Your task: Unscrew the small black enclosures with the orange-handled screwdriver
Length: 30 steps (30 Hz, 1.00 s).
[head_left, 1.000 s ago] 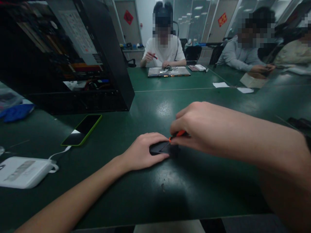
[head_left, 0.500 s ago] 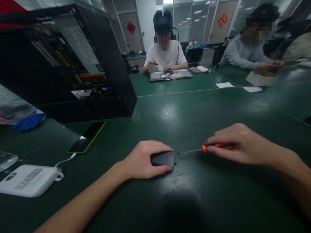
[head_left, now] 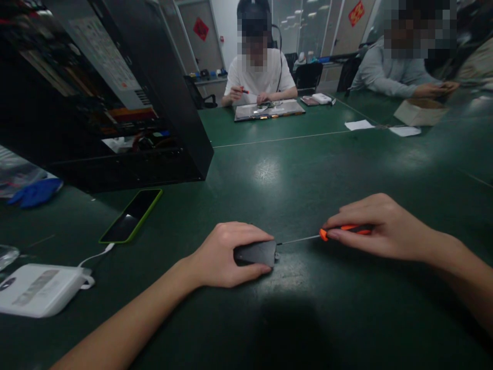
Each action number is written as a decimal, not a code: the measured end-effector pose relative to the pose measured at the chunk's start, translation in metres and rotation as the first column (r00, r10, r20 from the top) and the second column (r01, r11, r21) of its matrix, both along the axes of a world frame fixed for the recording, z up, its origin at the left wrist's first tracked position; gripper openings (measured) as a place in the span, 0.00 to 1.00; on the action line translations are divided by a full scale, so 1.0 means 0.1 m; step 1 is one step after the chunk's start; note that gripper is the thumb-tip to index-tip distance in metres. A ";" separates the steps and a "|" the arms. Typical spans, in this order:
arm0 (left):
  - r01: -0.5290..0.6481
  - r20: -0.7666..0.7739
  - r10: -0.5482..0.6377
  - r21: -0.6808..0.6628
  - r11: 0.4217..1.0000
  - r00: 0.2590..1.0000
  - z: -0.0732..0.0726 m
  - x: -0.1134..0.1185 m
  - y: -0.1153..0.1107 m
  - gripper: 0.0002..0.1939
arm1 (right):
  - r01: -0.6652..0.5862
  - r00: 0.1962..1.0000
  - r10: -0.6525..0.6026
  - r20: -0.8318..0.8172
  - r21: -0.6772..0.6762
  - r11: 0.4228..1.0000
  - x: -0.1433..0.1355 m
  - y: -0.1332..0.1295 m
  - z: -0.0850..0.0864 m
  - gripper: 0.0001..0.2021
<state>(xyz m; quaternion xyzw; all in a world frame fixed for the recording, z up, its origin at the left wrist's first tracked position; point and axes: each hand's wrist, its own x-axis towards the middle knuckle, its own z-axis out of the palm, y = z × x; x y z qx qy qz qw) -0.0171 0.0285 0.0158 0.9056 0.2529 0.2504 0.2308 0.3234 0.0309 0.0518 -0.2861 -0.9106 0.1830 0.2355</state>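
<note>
Gripped from both sides by my left hand [head_left: 227,254] is a small dark grey box-like part [head_left: 256,254] on the green table; I cannot make out its kind. A small tab sticks out at its right end. My right hand [head_left: 370,226] is closed around the orange and black handle of a screwdriver [head_left: 346,230]. Its thin shaft points left, and the dark tip is at the upper right corner of the grey part; whether it touches I cannot tell.
An open black computer case [head_left: 165,92] stands at the left. Near it lie a green-edged phone [head_left: 131,216], cabled to a white power bank [head_left: 46,290], and a blue glove [head_left: 36,192]. Across the green table [head_left: 300,174], a person in white works on a flat panel [head_left: 269,110]; another sits by a box [head_left: 421,112].
The screwdriver tip has come closer to the grey part's right end. My view has shifted slightly. Both hands keep their hold.
</note>
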 end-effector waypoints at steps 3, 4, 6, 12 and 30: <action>0.002 -0.005 -0.002 0.004 1.000 1.000 -0.01 -0.02 0.00 0.23 | -0.012 1.000 0.012 0.005 -0.007 1.000 0.00 0.01 0.00 0.10; 0.001 -0.005 -0.001 0.007 1.000 1.000 -0.02 -0.02 0.00 0.23 | -0.011 1.000 0.011 0.006 -0.009 1.000 0.01 0.01 0.00 0.10; -0.001 0.000 0.001 0.012 1.000 1.000 -0.02 -0.02 -0.01 0.23 | -0.002 1.000 0.002 0.000 -0.007 1.000 0.01 0.01 0.00 0.10; 0.005 0.016 -0.005 0.014 1.000 1.000 -0.01 -0.01 -0.01 0.23 | -0.031 0.999 0.032 0.025 -0.051 0.998 -0.02 0.01 -0.05 0.10; 0.003 -0.006 -0.003 -0.009 1.000 1.000 -0.03 -0.02 -0.02 0.23 | 0.027 1.000 -0.027 -0.016 0.008 1.000 0.05 0.05 -0.10 0.09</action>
